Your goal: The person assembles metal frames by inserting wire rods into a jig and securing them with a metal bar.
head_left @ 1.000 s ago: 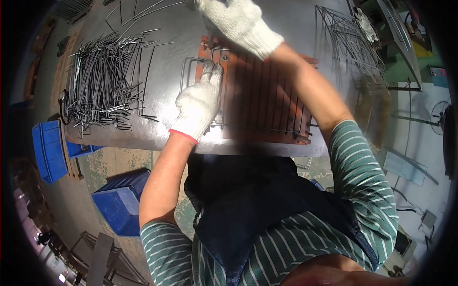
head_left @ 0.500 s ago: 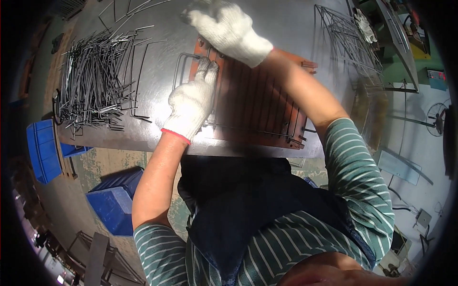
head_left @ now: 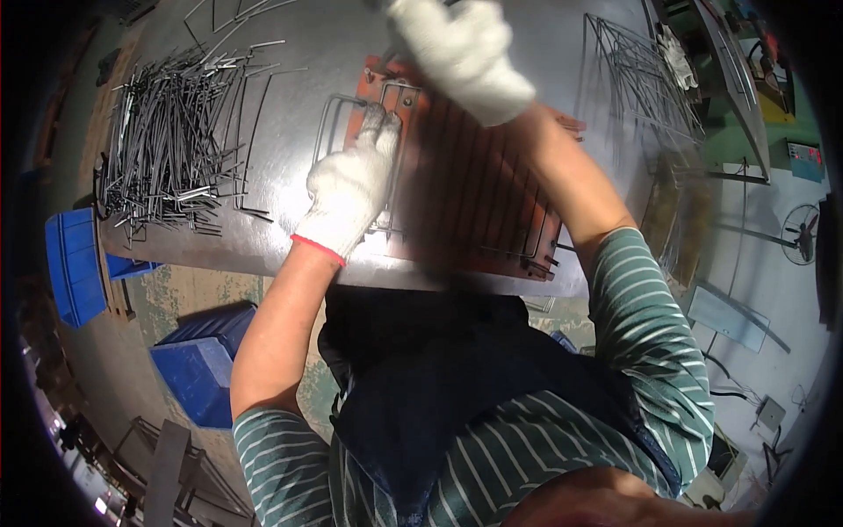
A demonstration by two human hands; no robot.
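Left hand presses flat on the wire frame in the red jig; blurred right hand, grip unclear; many rods wait on the worktop

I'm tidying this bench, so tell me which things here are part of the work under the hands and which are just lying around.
In use:
- left hand in a white knit glove, pressing on the jig's left edge
- right hand, gloved, blurred above the jig
- reddish-brown slotted jig board
- bent steel wire frame

Lying about:
- heap of loose steel rods
- finished wire racks
- blue plastic bins
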